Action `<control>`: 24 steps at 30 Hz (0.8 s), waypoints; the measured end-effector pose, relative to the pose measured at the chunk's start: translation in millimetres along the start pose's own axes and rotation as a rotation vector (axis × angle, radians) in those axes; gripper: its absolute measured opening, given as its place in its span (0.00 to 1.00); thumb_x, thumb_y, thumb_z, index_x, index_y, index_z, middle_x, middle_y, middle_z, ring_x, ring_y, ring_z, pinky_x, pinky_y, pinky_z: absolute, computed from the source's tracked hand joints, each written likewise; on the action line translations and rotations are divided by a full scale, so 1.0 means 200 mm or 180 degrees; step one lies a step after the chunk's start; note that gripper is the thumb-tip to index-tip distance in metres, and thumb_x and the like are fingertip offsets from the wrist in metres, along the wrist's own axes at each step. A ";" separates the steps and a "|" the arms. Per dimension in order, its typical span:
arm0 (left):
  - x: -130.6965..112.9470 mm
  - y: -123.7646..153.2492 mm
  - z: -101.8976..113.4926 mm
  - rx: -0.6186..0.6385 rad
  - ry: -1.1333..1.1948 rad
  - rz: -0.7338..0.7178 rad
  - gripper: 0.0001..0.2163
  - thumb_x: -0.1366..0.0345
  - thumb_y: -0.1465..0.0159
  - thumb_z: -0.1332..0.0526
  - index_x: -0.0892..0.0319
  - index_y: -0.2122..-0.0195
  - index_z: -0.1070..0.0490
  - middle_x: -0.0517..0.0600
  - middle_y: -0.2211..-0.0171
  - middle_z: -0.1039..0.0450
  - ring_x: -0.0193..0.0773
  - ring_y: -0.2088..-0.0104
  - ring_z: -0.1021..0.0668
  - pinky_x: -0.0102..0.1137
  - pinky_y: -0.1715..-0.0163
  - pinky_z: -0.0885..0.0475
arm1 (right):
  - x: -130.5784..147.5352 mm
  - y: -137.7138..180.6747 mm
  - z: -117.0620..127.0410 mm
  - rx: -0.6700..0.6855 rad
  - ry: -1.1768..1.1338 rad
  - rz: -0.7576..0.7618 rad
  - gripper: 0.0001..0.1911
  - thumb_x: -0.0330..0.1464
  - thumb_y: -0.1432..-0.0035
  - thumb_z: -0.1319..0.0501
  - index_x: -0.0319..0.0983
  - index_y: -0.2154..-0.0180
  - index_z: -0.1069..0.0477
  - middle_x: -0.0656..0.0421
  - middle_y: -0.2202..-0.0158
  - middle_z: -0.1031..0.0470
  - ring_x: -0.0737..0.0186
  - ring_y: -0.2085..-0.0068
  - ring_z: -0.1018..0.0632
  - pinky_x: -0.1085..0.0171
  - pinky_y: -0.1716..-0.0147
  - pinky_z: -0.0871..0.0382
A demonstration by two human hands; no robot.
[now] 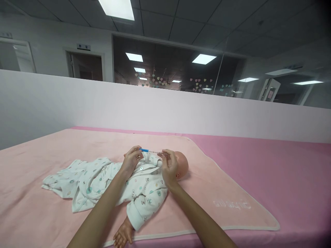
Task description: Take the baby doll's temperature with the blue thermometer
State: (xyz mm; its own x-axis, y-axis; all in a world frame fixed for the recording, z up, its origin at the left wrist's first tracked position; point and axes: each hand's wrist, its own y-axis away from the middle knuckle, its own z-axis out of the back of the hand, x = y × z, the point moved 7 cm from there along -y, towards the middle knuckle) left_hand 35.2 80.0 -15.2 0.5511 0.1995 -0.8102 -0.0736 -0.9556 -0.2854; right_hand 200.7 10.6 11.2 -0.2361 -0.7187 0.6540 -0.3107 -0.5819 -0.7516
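Between both hands, level above the doll's chest, is a slim thermometer point(153, 152) with a clear stem and a blue end. My left hand point(132, 159) pinches the blue end. The fingertips of my right hand point(169, 166) close on the other end of the stem, beside the doll's head. Under my hands a baby doll point(181, 165) lies on its back, its head to the right and partly hidden by my right hand. It wears a white printed garment point(147, 199); one doll hand point(124, 234) sticks out of the sleeve near the front edge.
A peach blanket point(207, 179) with a pale border lies under the doll, on a pink cover point(271, 172). A white padded wall point(165, 110) rises behind the surface. Beyond it are a large window point(176, 65) and a doorway point(86, 67).
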 end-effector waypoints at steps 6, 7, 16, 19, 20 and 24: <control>-0.01 0.01 0.00 -0.0049 0.0037 -0.0058 0.09 0.69 0.55 0.36 0.60 0.70 0.30 0.45 0.77 0.33 0.30 0.75 0.30 0.29 0.69 0.34 | 0.01 0.00 0.01 -0.0024 0.0098 0.0039 0.09 0.29 0.43 0.52 0.38 0.62 0.37 0.55 0.62 0.32 0.64 0.61 0.26 0.61 0.60 0.31; -0.01 0.01 0.00 -0.0056 0.0049 -0.0049 0.10 0.69 0.55 0.36 0.60 0.70 0.29 0.45 0.77 0.32 0.30 0.75 0.30 0.29 0.69 0.34 | 0.01 0.00 0.01 -0.0029 0.0065 0.0032 0.09 0.29 0.43 0.52 0.38 0.62 0.37 0.55 0.62 0.32 0.65 0.62 0.26 0.62 0.61 0.31; -0.01 0.01 0.00 -0.0100 0.0158 0.0044 0.10 0.66 0.55 0.34 0.61 0.70 0.28 0.45 0.76 0.32 0.27 0.76 0.32 0.26 0.71 0.36 | -0.01 0.00 0.00 0.0001 -0.0027 -0.0152 0.08 0.33 0.42 0.52 0.39 0.61 0.39 0.56 0.65 0.30 0.65 0.65 0.25 0.63 0.64 0.30; -0.01 0.01 0.00 -0.0055 0.0152 0.0034 0.08 0.65 0.53 0.35 0.61 0.73 0.29 0.44 0.77 0.34 0.27 0.76 0.33 0.25 0.72 0.36 | -0.01 0.00 0.00 -0.0020 -0.0057 -0.0165 0.08 0.34 0.41 0.52 0.39 0.61 0.39 0.57 0.67 0.30 0.66 0.66 0.26 0.63 0.65 0.30; -0.01 0.01 0.00 -0.0031 0.0143 0.0027 0.07 0.64 0.52 0.35 0.61 0.74 0.30 0.44 0.78 0.35 0.27 0.76 0.33 0.24 0.73 0.36 | 0.00 0.00 0.00 -0.0030 -0.0045 -0.0163 0.09 0.34 0.41 0.52 0.39 0.61 0.39 0.57 0.67 0.30 0.66 0.67 0.26 0.63 0.66 0.30; 0.01 0.00 0.01 0.0007 0.0103 0.0011 0.07 0.62 0.51 0.36 0.60 0.77 0.31 0.44 0.79 0.36 0.28 0.76 0.33 0.24 0.74 0.36 | 0.00 0.00 0.00 -0.0099 -0.0010 -0.0206 0.10 0.36 0.41 0.51 0.38 0.60 0.38 0.58 0.69 0.30 0.67 0.69 0.26 0.64 0.67 0.30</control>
State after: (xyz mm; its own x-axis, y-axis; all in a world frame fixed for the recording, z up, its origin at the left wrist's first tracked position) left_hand 34.6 81.9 -18.0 0.5776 0.1891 -0.7941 -0.0773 -0.9558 -0.2837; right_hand 201.7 11.0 10.5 -0.2116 -0.6813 0.7008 -0.3538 -0.6150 -0.7047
